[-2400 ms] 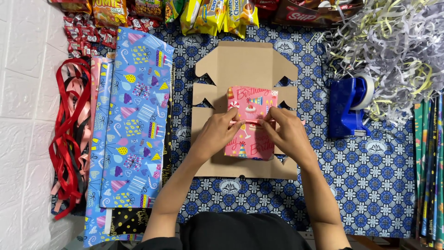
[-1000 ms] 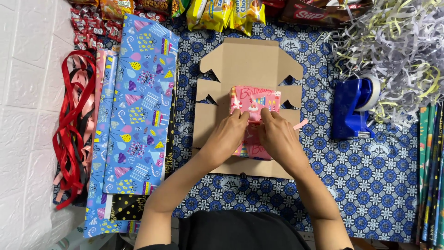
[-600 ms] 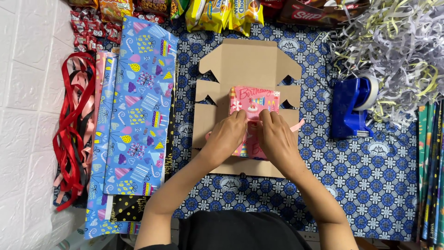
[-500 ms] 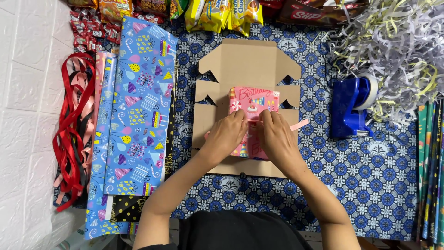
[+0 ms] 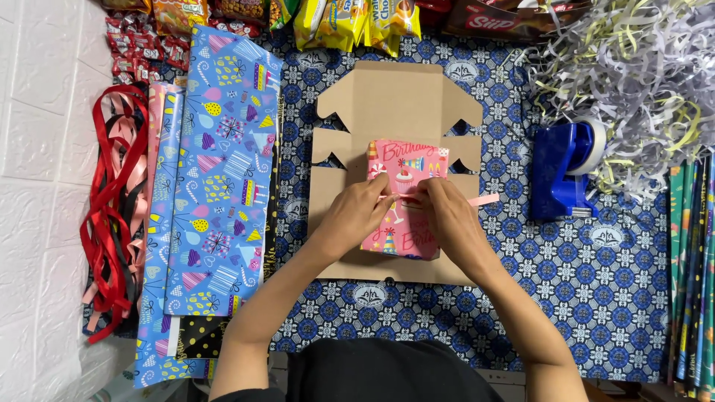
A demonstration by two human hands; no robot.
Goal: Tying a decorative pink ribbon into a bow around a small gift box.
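Observation:
A small box wrapped in pink party-print paper lies on a flattened brown cardboard box at the centre. A thin pink ribbon runs across the wrapped box, with one end sticking out to the right. My left hand rests on the left half of the wrapped box and pinches the ribbon at its middle. My right hand covers the right half, its fingers closed on the same ribbon. The fingertips of both hands meet over the box.
Blue patterned wrapping paper sheets and red ribbons lie at the left. A blue tape dispenser stands to the right, shredded paper behind it, paper rolls at the right edge. Snack packets line the far side.
Both hands have moved up from the wrapped box's lower edge to its middle. The pink ribbon has appeared across the box, its end now pointing right.

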